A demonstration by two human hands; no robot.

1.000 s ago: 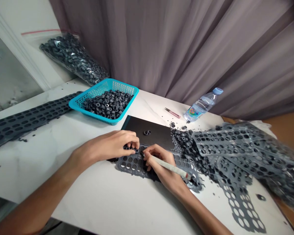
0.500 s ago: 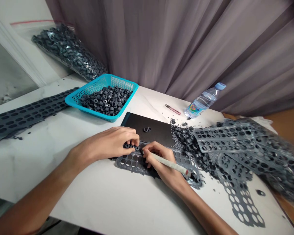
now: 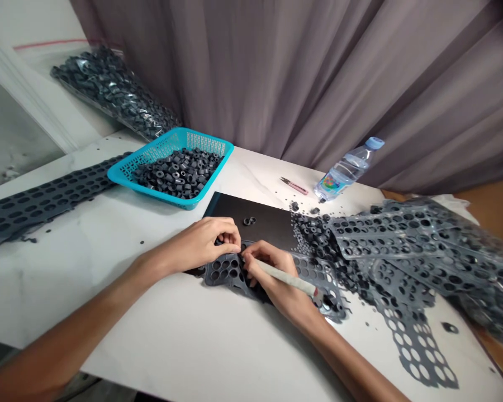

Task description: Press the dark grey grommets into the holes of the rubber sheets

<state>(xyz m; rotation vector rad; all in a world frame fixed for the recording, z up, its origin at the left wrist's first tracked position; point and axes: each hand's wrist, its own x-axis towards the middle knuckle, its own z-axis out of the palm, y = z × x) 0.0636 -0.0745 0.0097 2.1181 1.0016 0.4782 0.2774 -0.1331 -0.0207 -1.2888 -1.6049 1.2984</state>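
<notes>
My left hand [image 3: 205, 241] rests on the upper left edge of a dark grey perforated rubber sheet [image 3: 228, 271], fingers curled and pinched at its rim. My right hand [image 3: 272, 276] grips a pale stick-shaped tool [image 3: 287, 279] like a pen, its tip pressed on the sheet close to my left fingertips. The sheet lies partly over a black mat [image 3: 260, 226] that carries two loose rubber rings [image 3: 248, 221]. What the left fingers pinch is too small to make out.
A turquoise basket [image 3: 151, 167] of grey rings stands at the back left, a clear bag of rings [image 3: 109, 92] behind it. A long punched strip [image 3: 33, 201] lies left. Piled punched sheets [image 3: 406, 245] and loose rings fill the right. A water bottle [image 3: 346, 170] and small snips [image 3: 295, 187] lie by the curtain.
Both hands stayed on the sheet; my left fingers drew closer together beside the tool tip. The view shifted slightly to the left and up.
</notes>
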